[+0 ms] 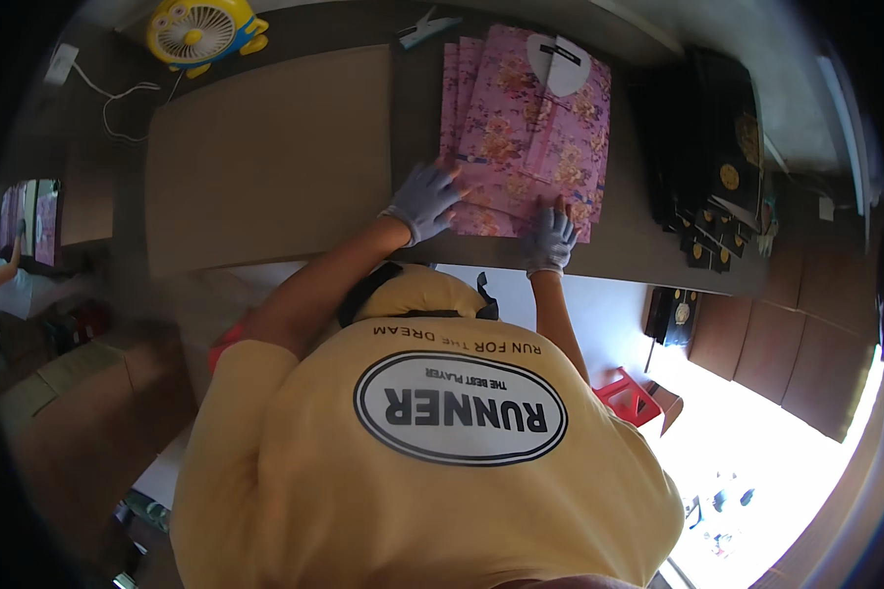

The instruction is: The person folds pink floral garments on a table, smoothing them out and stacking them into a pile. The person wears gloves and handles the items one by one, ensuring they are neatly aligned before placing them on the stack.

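Several folded pink floral shirts (pixel 506 133) lie overlapping in a stack on the dark table, the top one with a white collar insert (pixel 563 71) and a black label at the neck. My left hand (pixel 427 201), in a grey glove, rests at the stack's near left edge with fingers apart and touching the fabric. On the near edge of the top shirt lies my gloved right hand (pixel 552 240), its fingers stretched out flat. Neither hand grips anything.
A large brown cardboard sheet (pixel 275 157) covers the table's left part. Behind it stands a yellow toy-shaped fan (pixel 193 34) with a white cable. A pale clip-like tool (pixel 428 29) lies at the back. Black packages with gold emblems (pixel 722 177) are piled at right.
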Action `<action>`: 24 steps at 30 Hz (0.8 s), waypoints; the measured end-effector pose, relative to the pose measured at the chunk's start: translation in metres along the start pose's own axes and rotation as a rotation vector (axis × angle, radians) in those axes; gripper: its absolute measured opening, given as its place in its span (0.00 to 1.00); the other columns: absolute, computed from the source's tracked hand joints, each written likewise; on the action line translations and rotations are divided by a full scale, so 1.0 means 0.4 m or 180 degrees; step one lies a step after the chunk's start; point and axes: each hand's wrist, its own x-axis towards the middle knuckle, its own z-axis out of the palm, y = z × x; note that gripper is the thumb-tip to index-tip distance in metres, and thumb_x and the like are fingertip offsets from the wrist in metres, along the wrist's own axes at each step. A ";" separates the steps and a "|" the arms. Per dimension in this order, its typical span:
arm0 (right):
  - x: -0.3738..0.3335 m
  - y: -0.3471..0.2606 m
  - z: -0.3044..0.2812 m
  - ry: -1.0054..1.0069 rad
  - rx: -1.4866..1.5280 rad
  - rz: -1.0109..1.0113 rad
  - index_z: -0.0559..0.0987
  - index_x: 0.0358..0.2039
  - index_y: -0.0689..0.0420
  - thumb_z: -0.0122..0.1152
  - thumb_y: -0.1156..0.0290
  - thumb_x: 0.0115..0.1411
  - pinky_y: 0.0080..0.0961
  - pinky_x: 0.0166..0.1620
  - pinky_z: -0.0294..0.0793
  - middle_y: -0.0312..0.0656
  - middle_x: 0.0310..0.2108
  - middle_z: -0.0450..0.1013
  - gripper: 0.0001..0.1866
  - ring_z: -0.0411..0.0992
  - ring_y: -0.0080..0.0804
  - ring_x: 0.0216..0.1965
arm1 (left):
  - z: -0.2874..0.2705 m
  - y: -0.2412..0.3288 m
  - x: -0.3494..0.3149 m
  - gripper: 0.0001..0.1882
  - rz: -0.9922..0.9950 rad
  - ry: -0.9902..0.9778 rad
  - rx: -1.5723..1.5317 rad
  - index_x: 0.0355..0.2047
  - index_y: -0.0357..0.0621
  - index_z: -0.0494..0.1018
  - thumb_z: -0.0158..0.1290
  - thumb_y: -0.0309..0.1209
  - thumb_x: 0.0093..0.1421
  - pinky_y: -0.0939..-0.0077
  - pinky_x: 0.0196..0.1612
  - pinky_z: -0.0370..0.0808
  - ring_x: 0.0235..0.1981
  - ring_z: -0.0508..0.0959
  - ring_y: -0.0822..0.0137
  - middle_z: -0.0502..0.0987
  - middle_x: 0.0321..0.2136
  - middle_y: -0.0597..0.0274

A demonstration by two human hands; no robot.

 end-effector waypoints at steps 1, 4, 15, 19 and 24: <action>0.006 -0.013 -0.002 0.0214 0.0060 0.0128 0.68 0.56 0.40 0.58 0.61 0.49 0.59 0.61 0.50 0.44 0.63 0.58 0.31 0.58 0.48 0.61 | -0.011 -0.017 -0.025 0.25 -0.0070 0.0053 -0.0093 0.55 0.56 0.67 0.51 0.41 0.56 0.46 0.61 0.56 0.63 0.55 0.45 0.57 0.62 0.55; 0.028 -0.033 -0.024 0.0334 0.0266 0.0381 0.69 0.56 0.42 0.58 0.61 0.48 0.58 0.61 0.52 0.46 0.62 0.59 0.31 0.60 0.50 0.59 | -0.046 -0.080 -0.114 0.24 -0.0244 0.0285 -0.0417 0.53 0.54 0.68 0.53 0.37 0.55 0.49 0.61 0.58 0.62 0.57 0.43 0.60 0.60 0.54; 0.203 -0.653 0.033 -0.0205 0.0543 -0.0531 0.70 0.55 0.53 0.48 0.53 0.58 0.37 0.57 0.65 0.49 0.56 0.66 0.27 0.64 0.48 0.57 | -0.188 -0.355 -0.623 0.07 -0.1015 0.0433 -0.0466 0.28 0.51 0.74 0.58 0.37 0.51 0.52 0.58 0.61 0.58 0.63 0.50 0.69 0.50 0.60; 0.240 -0.772 0.064 -0.1429 0.0224 0.1277 0.74 0.49 0.48 0.48 0.49 0.56 0.40 0.53 0.69 0.48 0.50 0.71 0.25 0.69 0.51 0.52 | -0.229 -0.435 -0.805 0.08 -0.1255 0.0610 -0.0255 0.30 0.52 0.73 0.57 0.37 0.51 0.54 0.54 0.64 0.56 0.65 0.52 0.69 0.49 0.60; 0.205 -0.764 0.068 -0.0273 0.0527 0.1358 0.78 0.42 0.51 0.52 0.51 0.52 0.42 0.47 0.71 0.50 0.44 0.74 0.22 0.72 0.52 0.47 | -0.273 -0.522 -0.942 0.12 -0.1465 0.0686 -0.0289 0.37 0.53 0.71 0.57 0.36 0.52 0.55 0.51 0.67 0.52 0.67 0.51 0.68 0.50 0.58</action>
